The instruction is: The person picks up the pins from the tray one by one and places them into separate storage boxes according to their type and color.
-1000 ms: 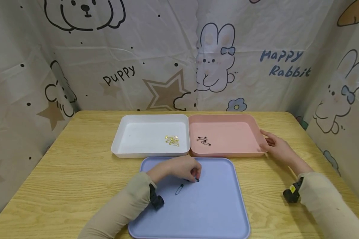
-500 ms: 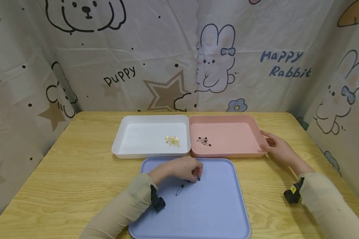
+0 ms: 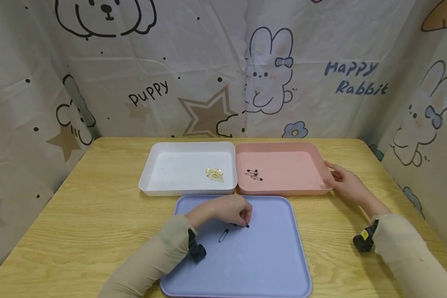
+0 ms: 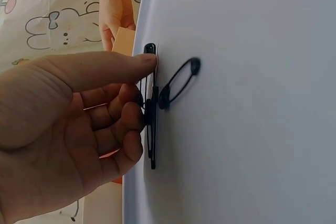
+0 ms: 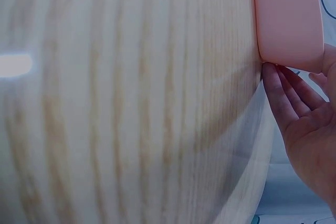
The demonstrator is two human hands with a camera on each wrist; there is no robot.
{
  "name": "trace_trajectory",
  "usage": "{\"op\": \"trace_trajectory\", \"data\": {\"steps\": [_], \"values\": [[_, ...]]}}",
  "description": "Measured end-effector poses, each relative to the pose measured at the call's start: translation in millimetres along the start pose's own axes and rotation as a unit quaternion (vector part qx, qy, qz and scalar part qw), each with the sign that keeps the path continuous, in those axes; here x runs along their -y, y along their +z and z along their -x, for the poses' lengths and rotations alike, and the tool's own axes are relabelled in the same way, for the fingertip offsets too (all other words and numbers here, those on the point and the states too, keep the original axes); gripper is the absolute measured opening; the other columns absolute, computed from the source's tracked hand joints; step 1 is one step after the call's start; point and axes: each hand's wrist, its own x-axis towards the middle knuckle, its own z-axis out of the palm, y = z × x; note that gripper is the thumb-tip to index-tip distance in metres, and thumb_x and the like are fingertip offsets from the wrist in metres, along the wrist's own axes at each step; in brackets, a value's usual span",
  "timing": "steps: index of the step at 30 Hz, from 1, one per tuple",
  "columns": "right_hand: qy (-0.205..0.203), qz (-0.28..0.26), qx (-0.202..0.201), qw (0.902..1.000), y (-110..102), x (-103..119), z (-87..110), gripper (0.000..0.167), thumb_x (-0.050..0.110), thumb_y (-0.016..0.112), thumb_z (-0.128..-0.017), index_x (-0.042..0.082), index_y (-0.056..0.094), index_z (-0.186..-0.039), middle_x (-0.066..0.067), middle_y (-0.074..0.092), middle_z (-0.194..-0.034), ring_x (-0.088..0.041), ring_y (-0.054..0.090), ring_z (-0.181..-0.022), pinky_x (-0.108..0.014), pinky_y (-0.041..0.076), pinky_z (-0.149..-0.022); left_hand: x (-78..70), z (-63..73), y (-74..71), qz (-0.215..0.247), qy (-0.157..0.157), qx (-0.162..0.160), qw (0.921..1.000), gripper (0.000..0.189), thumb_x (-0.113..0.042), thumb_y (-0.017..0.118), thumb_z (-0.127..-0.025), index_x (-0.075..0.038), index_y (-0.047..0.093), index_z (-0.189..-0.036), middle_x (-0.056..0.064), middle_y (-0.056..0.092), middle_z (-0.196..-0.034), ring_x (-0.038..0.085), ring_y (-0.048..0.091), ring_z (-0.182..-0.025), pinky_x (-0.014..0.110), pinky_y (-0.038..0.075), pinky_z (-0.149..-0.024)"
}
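Note:
Above the blue tray [image 3: 260, 256], my left hand [image 3: 229, 210] pinches a black safety pin [image 4: 150, 49] between thumb and fingers. Close against the fingertips, a second black safety pin [image 4: 153, 145] shows in the left wrist view. Nearer me on the tray lies another black safety pin [image 3: 223, 235], tilted. My right hand [image 3: 348, 188] holds the right end of the pink tray [image 3: 283, 192], its thumb at the rim and its fingers [image 5: 281, 95] against the outer wall. Several black safety pins [image 3: 254, 175] lie at the left inside that pink tray.
A white tray [image 3: 171, 193] stands against the pink tray's left side. Several gold safety pins [image 3: 214, 174] are heaped in its right part. The wooden table [image 3: 78, 231] surrounds the trays, and a printed cloth [image 3: 152, 62] hangs behind it.
The dark pin end at my left fingertips has shifted and turned slightly; the left hand barely moves. My right hand stays at the pink tray.

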Motion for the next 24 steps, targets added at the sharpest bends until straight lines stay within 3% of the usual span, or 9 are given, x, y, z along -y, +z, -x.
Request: {"op": "trace_trajectory", "data": {"steps": [6,15,24], "values": [[0.004,-0.003,0.002,1.0000,0,0,-0.6,0.071,0.037,0.049,-0.093,0.008,0.012,-0.146,-0.030,0.023,-0.143,-0.046,0.029,-0.127,-0.056,0.026,-0.100,0.3,-0.9,-1.2,0.012,0.008,-0.008,0.9999,0.011,-0.014,0.065,-0.082,-0.019,0.060,-0.074,-0.009,0.052,-0.063,0.001,0.046,-0.056,0.015,0.038,-0.053],[0.011,-0.008,0.006,0.9999,0,-1,-2.6,0.071,0.036,0.050,-0.092,0.008,0.012,-0.146,-0.030,0.022,-0.143,-0.045,0.028,-0.128,-0.056,0.026,-0.101,-3.5,1.3,-8.9,0.030,0.014,-0.047,0.9984,0.009,-0.015,0.066,-0.081,-0.019,0.061,-0.074,-0.009,0.053,-0.066,0.002,0.045,-0.059,0.015,0.037,-0.054],[0.009,-0.009,0.006,0.9999,-1,0,-2.8,0.069,0.033,0.049,-0.094,0.008,0.011,-0.146,-0.029,0.022,-0.144,-0.045,0.028,-0.128,-0.055,0.026,-0.100,-6.0,0.4,-13.4,0.048,0.010,-0.050,0.9975,0.007,-0.014,0.062,-0.083,-0.018,0.059,-0.077,-0.009,0.054,-0.070,0.003,0.047,-0.062,0.017,0.040,-0.055]]}}
